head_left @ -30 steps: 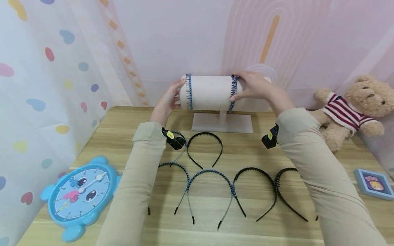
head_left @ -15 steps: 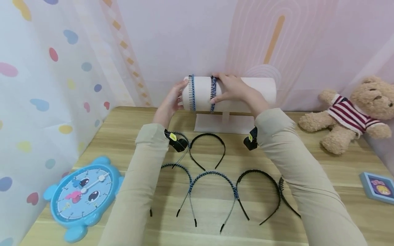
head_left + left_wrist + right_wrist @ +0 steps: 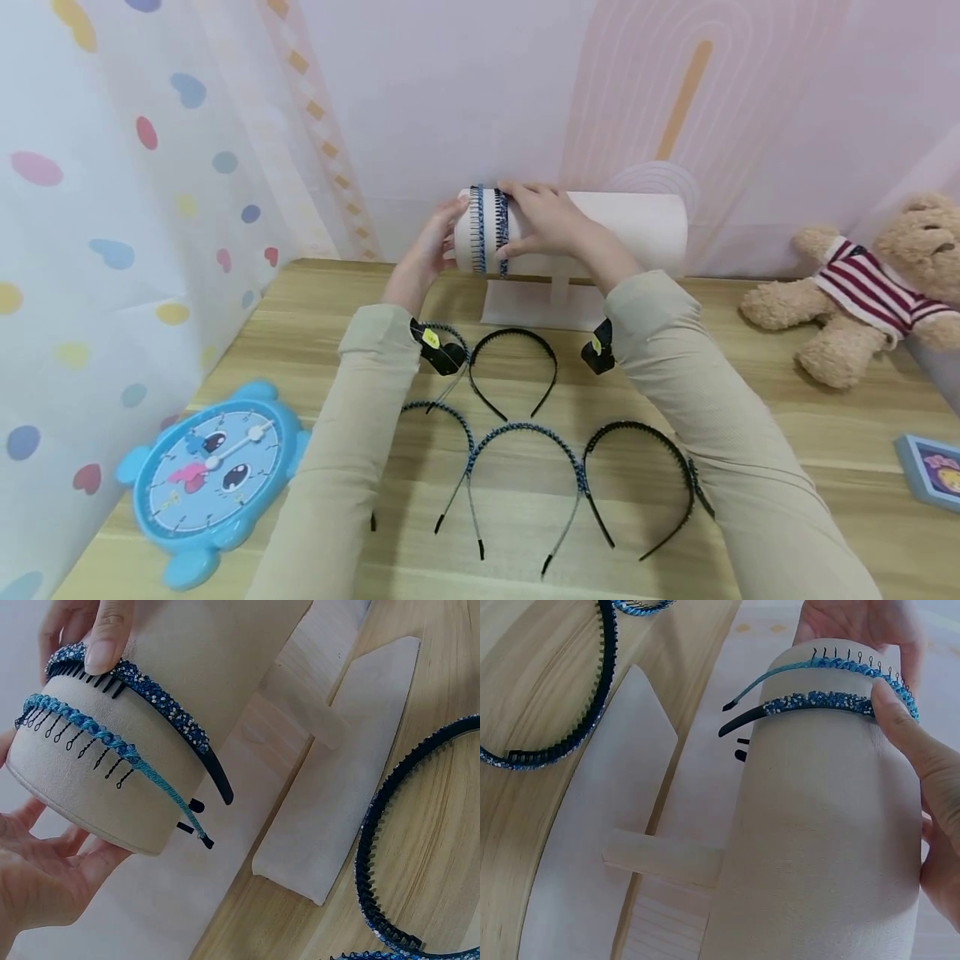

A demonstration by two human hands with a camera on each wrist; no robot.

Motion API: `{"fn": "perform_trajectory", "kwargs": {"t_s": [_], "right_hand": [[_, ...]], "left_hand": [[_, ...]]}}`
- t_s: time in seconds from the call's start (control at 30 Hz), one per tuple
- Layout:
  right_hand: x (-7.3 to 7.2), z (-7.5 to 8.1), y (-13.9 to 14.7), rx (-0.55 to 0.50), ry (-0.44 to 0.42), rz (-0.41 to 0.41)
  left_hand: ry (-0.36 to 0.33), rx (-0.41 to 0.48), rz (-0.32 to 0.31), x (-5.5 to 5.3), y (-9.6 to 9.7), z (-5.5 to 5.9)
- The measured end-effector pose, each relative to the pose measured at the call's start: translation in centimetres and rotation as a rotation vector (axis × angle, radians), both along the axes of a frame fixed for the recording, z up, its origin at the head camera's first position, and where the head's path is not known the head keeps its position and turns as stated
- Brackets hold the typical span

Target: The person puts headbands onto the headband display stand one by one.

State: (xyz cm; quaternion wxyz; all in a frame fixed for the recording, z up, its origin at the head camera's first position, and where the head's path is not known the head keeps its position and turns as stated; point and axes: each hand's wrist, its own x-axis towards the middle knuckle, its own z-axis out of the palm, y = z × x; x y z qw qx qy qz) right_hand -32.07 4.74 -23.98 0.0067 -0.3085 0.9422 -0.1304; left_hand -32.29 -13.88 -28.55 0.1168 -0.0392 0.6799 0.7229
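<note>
A white padded cylinder on a headband stand (image 3: 637,225) lies crosswise at the back of the table. My left hand (image 3: 426,242) holds its left end, fingers spread around the end face in the left wrist view. Near that end sits a light-blue braided headband (image 3: 82,724) with wire loops along one edge. Beside it is a dark-blue glittery headband (image 3: 169,709) with black comb teeth. My right hand (image 3: 551,223) grips this one, thumb on its front and fingers over the top of the cylinder. A narrow gap separates the two bands.
Several headbands lie on the table in front, among them a black one (image 3: 513,332) and a blue beaded one (image 3: 525,427). A blue toy clock (image 3: 213,475) is at left. A teddy bear (image 3: 862,292) and a small framed picture (image 3: 930,471) are at right.
My right hand has slid the dark-blue glittery headband leftward along the cylinder, close to the braided one. My left hand stays at the cylinder's left end. The head view has shifted slightly.
</note>
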Motion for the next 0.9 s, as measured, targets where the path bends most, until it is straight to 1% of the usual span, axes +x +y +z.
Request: {"fn": "perform_trajectory", "kwargs": {"t_s": [0.27, 0.37, 0.5, 0.6, 0.67, 0.7, 0.77, 0.8, 0.9], "right_hand": [[0.4, -0.4, 0.3, 0.017, 0.008, 0.001], [0.5, -0.6, 1.4, -0.021, 0.008, -0.025], [0.7, -0.5, 4.7, -0.114, 0.014, -0.072], [1.0, -0.3, 8.3, -0.187, 0.020, -0.119], [1.3, -0.5, 10.7, -0.237, 0.014, -0.157], [1.4, -0.7, 11.9, -0.278, 0.004, -0.169], [1.9, -1.3, 14.1, -0.346, -0.068, -0.212], [2.1, -1.7, 15.0, -0.361, -0.111, -0.237], [2.6, -3.1, 17.2, -0.375, -0.300, -0.282]], "left_hand": [[0.005, -0.028, 0.002, -0.1, 0.4, -0.1], [0.001, -0.026, -0.006, -0.1, 0.6, -0.2], [-0.001, -0.022, -0.010, -0.1, 0.5, -0.3], [0.005, -0.026, -0.005, -0.1, 0.2, -0.2], [0.011, -0.027, -0.003, -0.2, -0.1, -0.1], [0.014, -0.027, -0.003, -0.2, -0.1, -0.1], [0.018, -0.029, 0.002, -0.2, -0.3, 0.0], [0.018, -0.030, 0.002, -0.3, -0.3, 0.0], [0.019, -0.035, 0.007, -0.1, -0.4, 0.3]]}}
